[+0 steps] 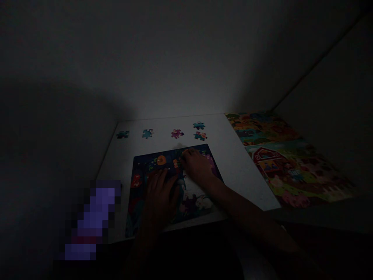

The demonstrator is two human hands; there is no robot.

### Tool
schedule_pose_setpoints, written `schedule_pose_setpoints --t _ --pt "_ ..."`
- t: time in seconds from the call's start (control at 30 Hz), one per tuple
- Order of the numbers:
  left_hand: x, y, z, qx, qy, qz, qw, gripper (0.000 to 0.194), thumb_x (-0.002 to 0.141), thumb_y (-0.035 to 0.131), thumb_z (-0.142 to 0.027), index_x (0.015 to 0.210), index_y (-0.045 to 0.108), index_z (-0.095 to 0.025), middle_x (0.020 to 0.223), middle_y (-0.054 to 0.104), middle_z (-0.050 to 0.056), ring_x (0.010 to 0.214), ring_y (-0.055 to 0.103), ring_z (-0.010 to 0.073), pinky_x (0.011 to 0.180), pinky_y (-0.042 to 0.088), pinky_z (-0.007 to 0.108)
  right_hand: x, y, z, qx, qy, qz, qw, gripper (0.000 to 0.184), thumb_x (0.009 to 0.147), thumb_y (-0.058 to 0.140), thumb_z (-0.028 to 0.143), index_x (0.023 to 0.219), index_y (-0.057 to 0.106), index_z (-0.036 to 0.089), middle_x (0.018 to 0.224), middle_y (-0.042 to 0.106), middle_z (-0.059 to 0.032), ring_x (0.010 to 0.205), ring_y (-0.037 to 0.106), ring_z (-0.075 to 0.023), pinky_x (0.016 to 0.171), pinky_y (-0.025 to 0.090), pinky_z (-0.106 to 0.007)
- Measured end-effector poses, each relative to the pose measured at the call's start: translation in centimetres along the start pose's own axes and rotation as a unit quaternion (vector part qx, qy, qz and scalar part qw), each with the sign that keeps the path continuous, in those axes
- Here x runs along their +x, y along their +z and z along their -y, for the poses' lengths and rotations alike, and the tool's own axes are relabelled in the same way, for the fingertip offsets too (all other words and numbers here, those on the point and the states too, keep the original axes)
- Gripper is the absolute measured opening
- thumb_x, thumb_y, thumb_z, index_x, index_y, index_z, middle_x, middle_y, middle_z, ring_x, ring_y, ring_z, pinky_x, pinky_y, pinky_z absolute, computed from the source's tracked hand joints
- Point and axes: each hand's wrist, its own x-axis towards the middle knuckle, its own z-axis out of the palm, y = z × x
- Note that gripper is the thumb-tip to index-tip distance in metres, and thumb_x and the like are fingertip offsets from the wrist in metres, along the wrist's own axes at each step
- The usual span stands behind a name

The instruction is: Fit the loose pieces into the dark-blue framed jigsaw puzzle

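Both hands on a dark puzzle, five loose pieces beyond it

The light is dim. A puzzle [199, 206] with a dark ground lies flat on a white worktop [236, 163], near its front edge and slightly askew. White rabbits show at its near right, a red animal at its left, and a round orange shape toward its far edge.

The left hand [160, 190] lies palm down over the left and middle of the puzzle. Its grip is wide and loose, the fingers stretched toward the far edge and the thumb standing apart to the right.

The right hand [196, 165] reaches across the far right part of the puzzle, its forearm coming in from the lower right. Its grip is narrow, with the fingers curled down; whether a piece is held under them cannot be told. Just left of these fingers is a small orange patch, and below the hand a pale patch breaks the dark print.

Beyond the puzzle, well apart from both hands, lie the loose pieces: a dark teal piece [122, 134] at far left, a blue piece [147, 133], a purple piece [176, 133], and at right a teal piece [199, 125] just beyond a mixed-colour piece [200, 135]. Along the right side, a farm picture [274, 167] with a red barn lies below a second picture [262, 126].
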Motion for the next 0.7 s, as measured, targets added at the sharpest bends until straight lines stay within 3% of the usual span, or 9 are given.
schedule_pose_setpoints --t 0.23,0.33,0.47,0.7 --pt "0.0 0.2 0.0 -0.002 0.003 -0.013 1.000 0.035 0.097 0.045 -0.034 0.126 0.063 -0.023 0.144 0.052 0.014 0.137 0.044 0.0328 0.112 0.038 0.057 -0.3 -0.6 -0.2 0.016 0.012 0.005 1.000 0.028 0.098 0.049 0.030 0.116 0.064 0.016 0.122 0.063 -0.0157 0.113 0.059 -0.0275 0.093 0.048 -0.039" --pt "0.0 0.2 0.0 0.000 0.004 -0.012 1.000 0.036 0.098 0.045 -0.034 0.126 0.063 -0.022 0.143 0.053 0.014 0.136 0.045 0.0330 0.111 0.039 0.057 -0.2 -0.8 -1.8 0.055 -0.039 0.028 0.997 0.029 0.094 0.057 0.031 0.119 0.064 0.017 0.128 0.060 -0.0151 0.118 0.058 -0.0273 0.097 0.047 -0.040" --pt "0.1 0.0 -0.1 0.003 0.007 -0.012 1.000 0.036 0.098 0.044 -0.033 0.125 0.063 -0.021 0.143 0.053 0.015 0.137 0.045 0.0328 0.112 0.040 0.055 -0.1 -0.7 -3.6 0.102 -0.128 0.055 0.985 0.043 0.088 0.063 0.020 0.131 0.058 0.014 0.134 0.055 -0.0172 0.129 0.050 -0.0272 0.106 0.042 -0.041" --pt "0.1 0.0 -0.1 -0.001 0.008 -0.010 1.000 0.035 0.098 0.045 -0.033 0.124 0.064 -0.020 0.142 0.053 0.016 0.137 0.044 0.0330 0.113 0.038 0.055 -0.1 -0.6 -4.0 0.125 -0.131 0.047 0.982 0.047 0.085 0.067 0.018 0.131 0.058 0.014 0.135 0.055 -0.0174 0.129 0.050 -0.0274 0.107 0.043 -0.041"
